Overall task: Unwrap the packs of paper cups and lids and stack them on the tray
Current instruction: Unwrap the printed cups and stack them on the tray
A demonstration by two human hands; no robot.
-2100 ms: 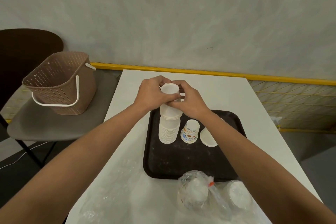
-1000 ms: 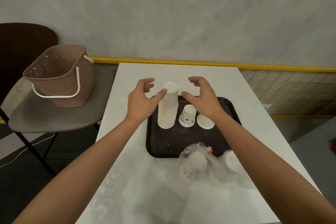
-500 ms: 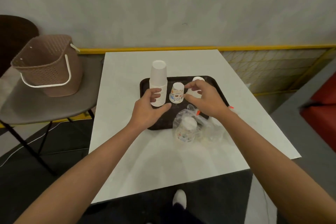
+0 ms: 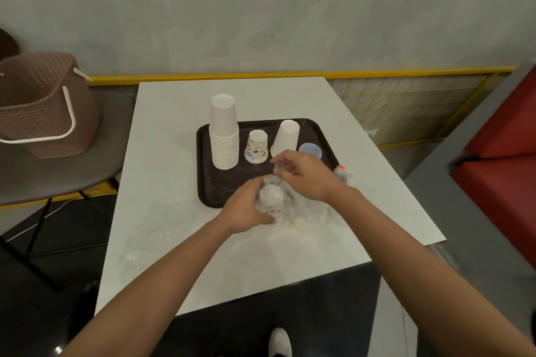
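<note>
Cup stack (image 4: 224, 136) left on tray (image 4: 213, 191), lid (image 4: 310, 151) right

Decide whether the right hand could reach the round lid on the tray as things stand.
Probably yes: the lid lies bare just beyond the right hand, nothing between them, though that hand pinches the plastic wrap.

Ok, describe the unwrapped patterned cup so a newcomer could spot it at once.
On the white table sits a dark tray. Upside down on its far half, the patterned cup stands between the tall white stack and a plain white cup. It is the shortest of the three and the only one with colourful printing.
</note>
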